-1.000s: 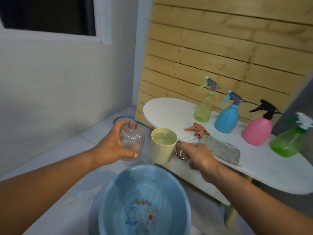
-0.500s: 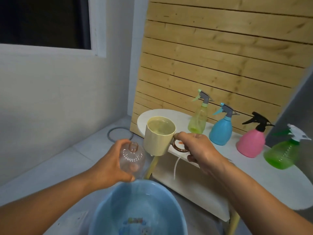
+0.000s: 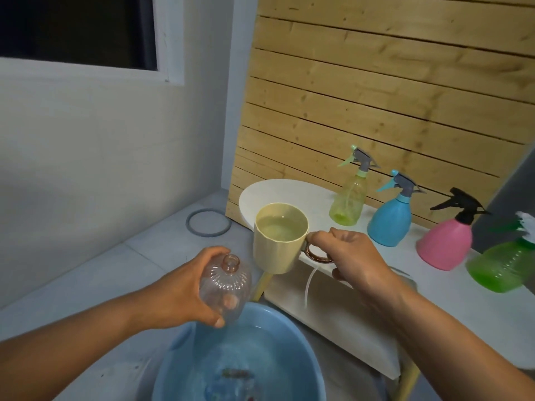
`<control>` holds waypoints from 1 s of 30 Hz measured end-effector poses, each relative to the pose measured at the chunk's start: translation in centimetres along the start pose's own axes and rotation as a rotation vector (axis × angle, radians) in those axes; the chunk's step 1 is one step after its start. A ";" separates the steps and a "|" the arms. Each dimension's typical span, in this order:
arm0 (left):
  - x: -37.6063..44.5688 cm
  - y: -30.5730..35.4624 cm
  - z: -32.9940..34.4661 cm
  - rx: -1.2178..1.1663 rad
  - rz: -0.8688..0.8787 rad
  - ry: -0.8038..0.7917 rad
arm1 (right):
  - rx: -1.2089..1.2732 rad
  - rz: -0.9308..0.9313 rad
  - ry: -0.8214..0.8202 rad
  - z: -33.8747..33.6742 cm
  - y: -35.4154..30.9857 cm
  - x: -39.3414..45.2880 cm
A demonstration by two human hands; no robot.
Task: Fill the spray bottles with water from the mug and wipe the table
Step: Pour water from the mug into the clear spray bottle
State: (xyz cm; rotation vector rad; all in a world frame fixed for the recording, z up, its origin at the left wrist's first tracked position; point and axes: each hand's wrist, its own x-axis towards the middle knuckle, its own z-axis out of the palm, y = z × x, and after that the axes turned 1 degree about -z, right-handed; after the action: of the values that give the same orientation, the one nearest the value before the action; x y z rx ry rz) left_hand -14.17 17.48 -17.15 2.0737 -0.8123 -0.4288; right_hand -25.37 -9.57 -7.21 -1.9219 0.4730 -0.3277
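Up front, the left hand (image 3: 185, 287) wraps its fingers round a clear bottle (image 3: 224, 285) — capless, ribbed at the shoulder, faintly pink at the open neck, nothing visible inside. It is held upright, slightly tilted, over the near rim of a blue basin (image 3: 301, 360) that holds water. Just right of it and a little higher, the right hand (image 3: 353, 256) grips the coppery ring handle of a pale yellow mug (image 3: 279, 241), fingers curled through and around it; the mug is level and filled with water to somewhat below the rim, its base close beside the bottle's neck but not touching. A thin white tube (image 3: 309, 282) hangs below the right hand. Behind, on a white table (image 3: 275, 189) against a slatted wood panel, four spray bottles stand in a row — yellow-green (image 3: 348, 204), blue (image 3: 390, 224), pink (image 3: 445, 244) with a black trigger head, and green (image 3: 503, 267), the last blurred at the frame's edge. A grey ring (image 3: 208, 222) lies on the floor to the left.
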 end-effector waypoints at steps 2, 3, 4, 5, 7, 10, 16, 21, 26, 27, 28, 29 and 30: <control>-0.1 -0.3 -0.2 0.006 -0.005 -0.005 | -0.020 -0.010 0.005 0.1 0.2 0.1; -0.1 -0.3 -0.3 0.007 -0.006 -0.005 | -0.027 -0.013 0.009 0.1 0.3 0.1; -0.1 -0.4 -0.4 0.009 -0.007 -0.003 | -0.034 -0.011 0.012 0.3 0.3 0.1; -0.1 -0.5 -0.3 0.011 -0.005 -0.002 | -0.044 -0.009 0.019 0.3 0.3 0.0; -0.2 -0.6 -0.3 0.010 -0.007 -0.010 | -0.060 -0.021 0.034 0.6 0.3 -0.2; -0.2 -0.4 -0.1 0.015 -0.006 -0.026 | -0.060 -0.042 0.030 0.6 0.5 -0.1; 0.1 -0.2 0.3 0.016 -0.004 -0.035 | -0.094 -0.055 -0.037 1.1 0.7 -0.3; 0.2 -0.1 0.4 0.028 -0.003 -0.032 | -0.168 -0.098 -0.047 1.1 1.3 0.0; 0.2 -0.2 0.8 0.053 -0.007 -0.045 | -0.196 -0.100 -0.045 1.1 1.4 0.0; 0.2 -0.2 0.9 0.059 -0.008 -0.047 | -0.190 -0.101 -0.050 1.1 1.4 0.0; 0.2 -0.2 1.0 0.060 -0.008 -0.050 | -0.190 -0.103 -0.050 1.0 1.4 -0.1; 0.2 -0.1 1.1 0.057 -0.009 -0.052 | -0.197 -0.108 -0.050 1.0 1.4 -0.3; 0.2 -0.1 1.1 0.055 -0.009 -0.054 | -0.209 -0.115 -0.046 1.0 1.2 -0.5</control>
State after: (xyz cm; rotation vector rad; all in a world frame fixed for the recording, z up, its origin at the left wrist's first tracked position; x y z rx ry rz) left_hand -14.60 16.70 -17.88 2.1252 -0.8559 -0.4734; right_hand -25.61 -8.93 -8.68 -2.1611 0.3784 -0.3176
